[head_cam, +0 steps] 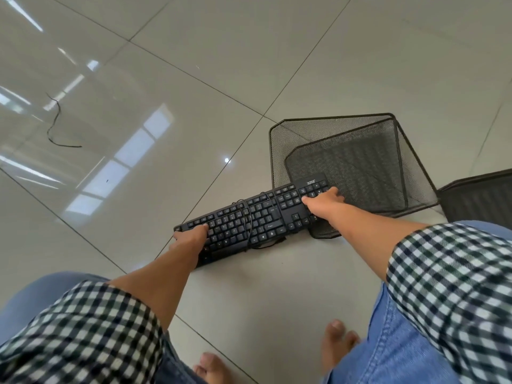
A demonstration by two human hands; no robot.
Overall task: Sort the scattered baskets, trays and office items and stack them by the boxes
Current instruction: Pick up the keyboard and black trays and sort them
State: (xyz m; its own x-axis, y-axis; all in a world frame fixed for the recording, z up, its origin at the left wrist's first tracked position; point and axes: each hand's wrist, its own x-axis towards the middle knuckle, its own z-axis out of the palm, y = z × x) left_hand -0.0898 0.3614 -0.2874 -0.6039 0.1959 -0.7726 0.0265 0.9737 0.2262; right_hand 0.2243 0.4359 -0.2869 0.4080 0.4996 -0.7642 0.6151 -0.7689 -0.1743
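Item: one black plastic computer keyboard (249, 220), its own thin cord looped round the middle, lying low over the pale glossy tiled floor (249, 79) with its right end overlapping the lower wall of a black wire-mesh basket (346, 151) that lies tipped on its side, mouth towards the person. Held at both ends, by my reading, so that the long board stays level and the wound cord does not slip loose on the way to the stack. Left hand (191, 236): clamped on the left end, thumb flat on the keys, fingers tucked underneath and out of sight, forearm reaching straight down and forward from a rolled green-and-white checked sleeve (91, 325). Right hand (324, 202): laid over the number pad, thumb stretched leftward across the keys, fingers spread towards the far corner (whether they hook round the end I cannot tell from where I stand); that arm is extended further, crossing above the basket's near corner. Also present: a second dark mesh container (479, 192), only partly in view at the right edge, just beside the basket; a loose black cable (55, 120) curled on the tiles well apart to the left. No boxes in view.
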